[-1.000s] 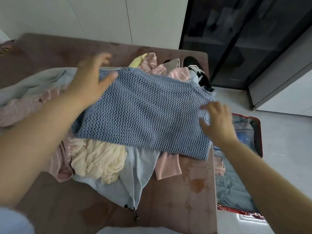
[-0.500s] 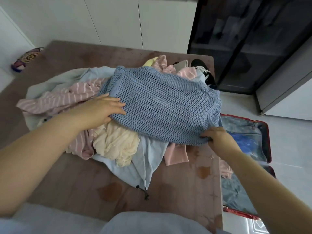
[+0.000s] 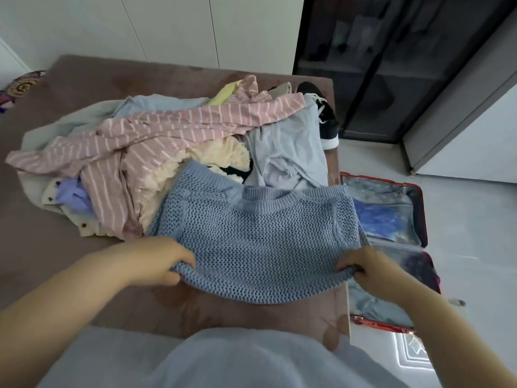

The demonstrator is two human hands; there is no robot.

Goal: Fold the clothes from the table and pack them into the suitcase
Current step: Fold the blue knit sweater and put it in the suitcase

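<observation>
- I see a light blue, open-mesh knitted sweater (image 3: 260, 242) lying at the near right part of the bench (image 3: 56, 261). Its ribbed round collar faces away from the person, and its near hem is lifted clear of the surface.
- The knit is coarse and full of holes, with thicker ribbing at the collar. The body sags in a soft curve between the two hands.
- The left hand (image 3: 165, 261) grips the near left corner of the sweater, with fingers curled under the hem and thumb on top.
- The right hand (image 3: 366, 268) pinches the near right corner in the same way, fingers folded round a bunched edge of knit.
- The bench has a matte brownish-mauve top with darker blotches.
- Behind the sweater sits a loose heap of clothes. A pink jersey garment with thin white stripes (image 3: 167, 127) is draped across it, and a cream crinkled fabric (image 3: 218, 152) lies beneath that.
- A smooth pale blue garment (image 3: 288, 147) lies on the right of the heap, and a small lilac piece (image 3: 71, 194) on the left.
- A black sneaker with a white sole (image 3: 327, 119) rests at the far right corner of the bench.
- A red-framed suitcase (image 3: 423, 214) lies open on the pale floor just beside the bench's right edge. Its lining is glossy grey-blue.
</observation>
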